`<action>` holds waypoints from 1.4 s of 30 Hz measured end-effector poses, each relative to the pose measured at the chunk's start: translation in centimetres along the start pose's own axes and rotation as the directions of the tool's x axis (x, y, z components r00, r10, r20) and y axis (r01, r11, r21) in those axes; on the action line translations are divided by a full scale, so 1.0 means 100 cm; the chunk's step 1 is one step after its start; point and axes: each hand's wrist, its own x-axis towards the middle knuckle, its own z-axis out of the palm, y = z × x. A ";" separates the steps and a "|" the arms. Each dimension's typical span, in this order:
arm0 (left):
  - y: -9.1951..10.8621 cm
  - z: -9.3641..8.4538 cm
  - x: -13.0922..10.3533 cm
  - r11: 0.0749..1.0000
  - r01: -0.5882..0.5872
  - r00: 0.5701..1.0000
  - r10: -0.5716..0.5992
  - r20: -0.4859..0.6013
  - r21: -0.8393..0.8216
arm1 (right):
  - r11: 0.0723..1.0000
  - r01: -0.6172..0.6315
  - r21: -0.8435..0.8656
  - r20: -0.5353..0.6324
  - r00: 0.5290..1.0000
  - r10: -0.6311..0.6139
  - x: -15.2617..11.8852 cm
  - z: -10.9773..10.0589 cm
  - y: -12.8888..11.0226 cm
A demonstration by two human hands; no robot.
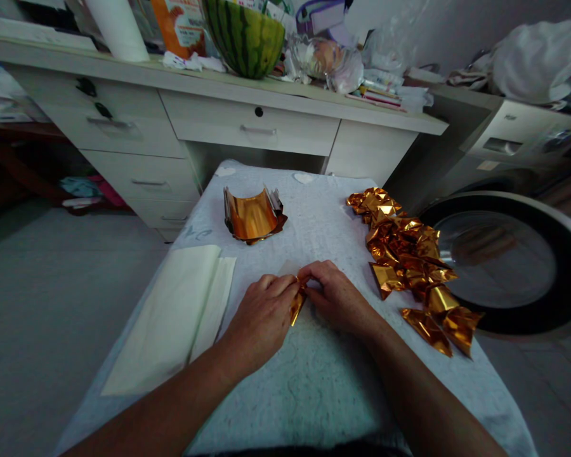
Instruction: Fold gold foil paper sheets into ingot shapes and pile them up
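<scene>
Between my two hands, a small piece of gold foil paper (296, 308) is held over the cloth-covered table. My left hand (266, 317) presses on its left side with the fingers closed over it. My right hand (335, 293) pinches its upper right edge, and the fingers hide part of the fold. A pale, thin sheet (291, 268) shows just behind the fingertips. Farther back stands a curled stack of gold foil sheets (252, 217). To the right lies a long heap of folded gold foil pieces (404, 244).
Pale paper sheets (171, 317) lie on the left of the cloth-covered table (314, 406). Beyond it, a white desk (261, 130) carries a cut watermelon (245, 38) and plastic bags. At the right, a washing machine's round door (504, 260) hangs open beside the table.
</scene>
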 end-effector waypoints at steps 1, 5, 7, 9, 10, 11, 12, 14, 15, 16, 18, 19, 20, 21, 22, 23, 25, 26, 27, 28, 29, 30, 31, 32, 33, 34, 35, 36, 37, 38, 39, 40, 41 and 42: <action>0.000 0.000 0.000 1.000 -0.008 1.000 0.008 -0.001 0.009 | 1.000 -0.004 -0.002 0.001 1.000 0.004 0.000 0.000 0.000; -0.001 0.001 0.001 0.999 -0.038 0.999 0.038 0.010 0.038 | 1.000 0.004 -0.026 -0.026 1.000 -0.004 0.000 0.002 0.003; -0.001 0.001 0.002 0.998 -0.040 0.999 0.039 0.024 0.053 | 0.999 0.014 -0.032 -0.045 0.999 -0.016 0.000 0.003 0.005; -0.001 0.001 0.002 0.997 -0.036 0.999 0.034 0.032 0.066 | 0.999 0.016 -0.034 -0.050 0.999 -0.018 0.000 0.003 0.007; -0.001 0.001 0.002 0.997 -0.034 0.999 0.032 0.034 0.069 | 0.999 0.015 -0.037 -0.046 0.999 -0.017 0.000 0.003 0.007; -0.001 0.001 0.002 0.997 -0.033 0.999 0.031 0.035 0.068 | 0.999 0.012 -0.042 -0.041 0.999 -0.014 0.000 0.003 0.007; -0.001 0.001 0.002 0.998 -0.032 0.999 0.029 0.038 0.061 | 0.999 0.009 -0.048 -0.040 0.999 -0.011 0.000 0.003 0.007; -0.001 -0.001 0.002 0.999 -0.030 0.999 0.028 0.043 0.037 | 0.999 0.001 -0.053 -0.035 0.999 -0.003 -0.001 0.001 0.007; -0.001 -0.002 0.002 0.999 -0.029 0.999 0.028 0.045 0.020 | 0.999 -0.004 -0.049 -0.031 1.000 0.002 -0.001 0.000 0.006; -0.001 -0.004 0.002 1.000 -0.029 0.999 0.029 0.046 0.001 | 0.999 -0.008 -0.043 -0.024 1.000 0.007 -0.002 -0.001 0.005; -0.002 -0.007 0.002 0.998 -0.037 0.998 0.039 0.049 -0.046 | 0.999 0.001 -0.039 0.022 1.000 0.000 -0.004 -0.005 0.004; -0.002 -0.009 0.003 0.996 -0.044 0.998 0.047 0.047 -0.075 | 0.999 0.017 -0.043 0.057 0.998 -0.015 -0.005 -0.007 0.003; -0.003 -0.011 0.003 0.993 -0.048 0.997 0.053 0.047 -0.106 | 0.998 0.035 -0.052 0.094 0.995 -0.030 -0.006 -0.009 0.002; -0.003 -0.013 0.003 0.990 -0.049 0.998 0.055 0.043 -0.135 | 0.997 0.049 -0.064 0.129 0.991 -0.041 -0.007 -0.010 0.001; -0.004 -0.014 0.003 0.986 -0.046 0.998 0.053 0.041 -0.160 | 0.995 0.057 -0.078 0.160 0.986 -0.044 -0.008 -0.011 0.000; -0.005 -0.015 0.003 0.983 -0.040 0.998 0.048 0.041 -0.179 | 0.994 0.057 -0.091 0.179 0.983 -0.040 -0.008 -0.011 -0.001; -0.006 -0.017 0.002 0.978 -0.024 0.998 0.036 0.054 -0.206 | 0.993 0.044 -0.110 0.197 0.980 -0.022 -0.009 -0.011 -0.001; -0.006 -0.018 0.001 0.976 -0.016 0.998 0.030 0.062 -0.218 | 0.992 0.042 -0.117 0.199 0.980 -0.018 -0.009 -0.010 -0.001; -0.007 -0.020 0.000 0.974 -0.007 0.997 0.024 0.074 -0.229 | 0.991 0.043 -0.124 0.199 0.980 -0.017 -0.009 -0.009 0.000; -0.008 -0.021 0.000 0.971 0.004 0.996 0.018 0.089 -0.239 | 0.990 0.046 -0.132 0.198 0.980 -0.019 -0.008 -0.008 0.001; -0.008 -0.022 -0.001 0.969 0.013 0.995 0.013 0.104 -0.247 | 0.989 0.051 -0.142 0.195 0.980 -0.022 -0.008 -0.007 0.003; -0.009 -0.022 -0.002 0.967 0.020 0.993 0.011 0.120 -0.252 | 0.987 0.055 -0.153 0.194 0.981 -0.025 -0.008 -0.006 0.004; -0.011 -0.023 -0.002 0.967 0.024 0.991 0.012 0.137 -0.255 | 0.985 0.058 -0.162 0.193 0.981 -0.026 -0.007 -0.005 0.005; -0.012 -0.023 -0.002 0.966 0.025 0.988 0.014 0.151 -0.257 | 0.984 0.059 -0.168 0.193 0.981 -0.026 -0.007 -0.004 0.006; -0.013 -0.023 -0.003 0.966 0.025 0.987 0.017 0.161 -0.258 | 0.983 0.059 -0.174 0.191 0.981 -0.025 -0.007 -0.003 0.007; -0.014 -0.023 -0.002 0.965 0.025 0.986 0.019 0.165 -0.259 | 0.982 0.058 -0.177 0.188 0.982 -0.024 -0.007 -0.002 0.007; -0.015 -0.023 -0.002 0.965 0.027 0.986 0.018 0.167 -0.261 | 0.982 0.057 -0.180 0.184 0.983 -0.023 -0.007 -0.002 0.007; -0.015 -0.022 -0.002 0.965 0.027 0.986 0.017 0.166 -0.261 | 0.982 0.057 -0.181 0.180 0.983 -0.024 -0.007 -0.002 0.007; -0.016 -0.021 -0.002 0.966 0.025 0.987 0.018 0.162 -0.259 | 0.982 0.058 -0.181 0.177 0.984 -0.025 -0.007 -0.003 0.006; -0.016 -0.021 -0.001 0.967 0.019 0.988 0.020 0.153 -0.255 | 0.982 0.059 -0.179 0.174 0.984 -0.028 -0.008 -0.004 0.005; -0.016 -0.020 -0.001 0.968 0.011 0.989 0.026 0.146 -0.249 | 0.983 0.062 -0.174 0.175 0.984 -0.031 -0.008 -0.004 0.004; -0.015 -0.020 0.000 0.970 0.003 0.990 0.032 0.139 -0.242 | 0.984 0.064 -0.169 0.178 0.983 -0.033 -0.009 -0.005 0.002; -0.015 -0.020 0.000 0.972 -0.006 0.990 0.039 0.136 -0.235 | 0.984 0.067 -0.166 0.183 0.982 -0.036 -0.009 -0.006 0.000; -0.015 -0.021 0.000 0.973 -0.017 0.990 0.048 0.134 -0.229 | 0.983 0.069 -0.168 0.188 0.981 -0.036 -0.010 -0.006 -0.002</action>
